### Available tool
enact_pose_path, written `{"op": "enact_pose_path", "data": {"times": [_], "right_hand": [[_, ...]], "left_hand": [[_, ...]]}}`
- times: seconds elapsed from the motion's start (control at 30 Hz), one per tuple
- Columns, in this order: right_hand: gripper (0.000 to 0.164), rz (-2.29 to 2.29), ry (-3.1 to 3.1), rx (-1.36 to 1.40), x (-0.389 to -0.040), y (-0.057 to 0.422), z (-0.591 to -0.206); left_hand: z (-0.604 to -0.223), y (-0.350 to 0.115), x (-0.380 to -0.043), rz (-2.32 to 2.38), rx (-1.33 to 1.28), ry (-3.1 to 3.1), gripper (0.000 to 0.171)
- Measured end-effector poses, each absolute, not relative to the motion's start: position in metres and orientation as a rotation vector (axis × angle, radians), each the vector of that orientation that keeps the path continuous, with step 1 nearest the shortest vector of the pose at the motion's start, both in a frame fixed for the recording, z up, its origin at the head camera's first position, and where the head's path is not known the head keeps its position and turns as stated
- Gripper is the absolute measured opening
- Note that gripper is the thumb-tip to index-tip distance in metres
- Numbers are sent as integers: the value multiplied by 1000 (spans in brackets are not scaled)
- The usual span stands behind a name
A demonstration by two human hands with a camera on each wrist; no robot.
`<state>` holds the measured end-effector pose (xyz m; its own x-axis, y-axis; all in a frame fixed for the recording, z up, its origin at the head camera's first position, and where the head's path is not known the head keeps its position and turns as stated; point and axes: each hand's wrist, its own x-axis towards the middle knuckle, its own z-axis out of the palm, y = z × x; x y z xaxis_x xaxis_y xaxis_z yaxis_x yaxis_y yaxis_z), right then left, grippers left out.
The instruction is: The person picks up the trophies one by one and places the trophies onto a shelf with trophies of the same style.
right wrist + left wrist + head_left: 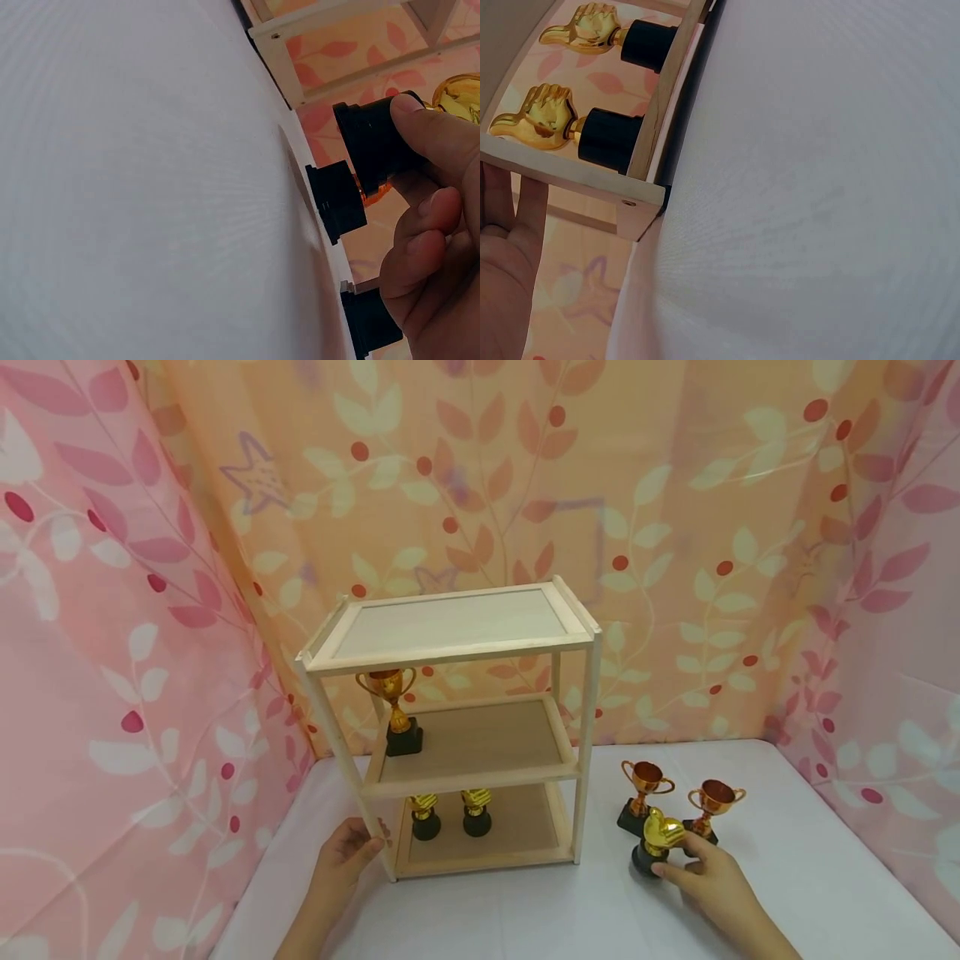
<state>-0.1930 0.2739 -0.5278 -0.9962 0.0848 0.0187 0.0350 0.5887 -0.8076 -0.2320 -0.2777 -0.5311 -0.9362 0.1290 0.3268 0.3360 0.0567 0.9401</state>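
A gold thumbs-up trophy (662, 833) with a round black base is pinched in my right hand (708, 877). In the right wrist view, its black base (375, 142) is between thumb and fingers, off the table. Two bronze cup trophies (647, 781) stand just behind it. My left hand (347, 853) grips the left front post of a three-tier wooden shelf (472, 867), thumb in front and fingers behind. Two more thumbs-up trophies (544, 120) stand on the bottom tier. A gold cup trophy (390, 693) stands at the left of the middle tier.
A white cloth (525, 914) covers the table. The top tier (450, 622) of the shelf has low side rails. Patterned curtains (675, 527) hang behind and on both sides.
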Motion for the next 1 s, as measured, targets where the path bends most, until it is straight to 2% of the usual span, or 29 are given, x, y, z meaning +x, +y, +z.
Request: {"op": "enact_pose_path", "data": {"times": [1.0], "right_hand": [[59, 1354, -2773, -42, -185, 259, -513]], "left_hand": [[-528, -276, -233, -2021, -544, -2101, 20]]}}
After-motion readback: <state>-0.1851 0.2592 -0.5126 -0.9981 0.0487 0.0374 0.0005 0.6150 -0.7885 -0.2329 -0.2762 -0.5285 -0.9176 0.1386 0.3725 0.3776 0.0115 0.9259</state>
